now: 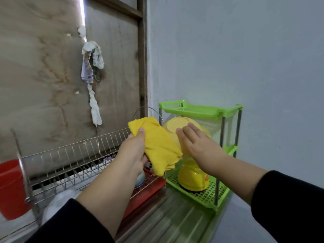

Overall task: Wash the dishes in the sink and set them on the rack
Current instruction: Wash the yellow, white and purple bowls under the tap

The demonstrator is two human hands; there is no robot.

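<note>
Two black sleeves come in from the bottom corners, and the left hand (134, 151) is clamped on a folded yellow cloth (156, 144), thumb on top, the cloth hanging down at its 5 o'clock. Just to the cloth's 3 o'clock, the right hand (196, 142) lies flat with fingers straight against the yellow bowl (177, 126), grasping nothing, simply pressing on it. That bowl is plain yellow plastic, tipped so its round foot ring faces the camera, and it sits raised in front of the green shelf rack (201, 109), between the top and bottom tiers. At the bowl's 6 o'clock, a yellow domed item (192, 178) rests on the bottom tier. Over at 9 o'clock runs the wire dish rack (73, 158), with a red tub (10, 186) beyond its left end. Farther back, rags (93, 67) hang on the board wall.
</note>
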